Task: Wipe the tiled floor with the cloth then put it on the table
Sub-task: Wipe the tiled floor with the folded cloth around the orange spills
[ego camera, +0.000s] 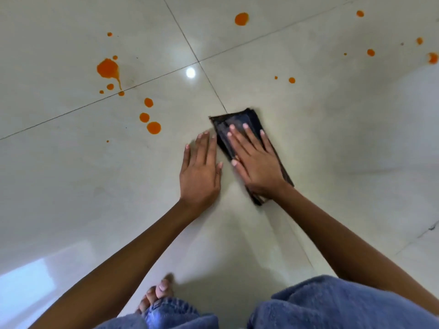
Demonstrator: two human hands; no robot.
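R hand [255,162] lies flat w/ fingers straight and spread, palm pressing down on the dark folded cloth [247,122]. Nothing gripped, just pressed. Cloth sits on the tiled floor [332,138], near centre of view, long side running diagonally from upper left to lower right; its far end sticks out past the fingertips, near end shows under the wrist.

L hand [200,172] also flat and open, fingers straight, resting on bare tile just beside the cloth's left edge; can't tell if the fingertips touch the cloth.

Orange spill: big splat [108,68] w/ a drip tail to the upper left, several round drops [153,127] between it and the hands, one larger drop [241,19] at top centre, small scattered drops [370,52] toward the upper right. All apart from the cloth.

Floor is glossy pale tile w/ thin dark grout lines crossing just beyond the cloth; a round light reflection [190,72] sits near that crossing. Bare toes [158,294] and blue jeans [332,305] at the bottom edge.
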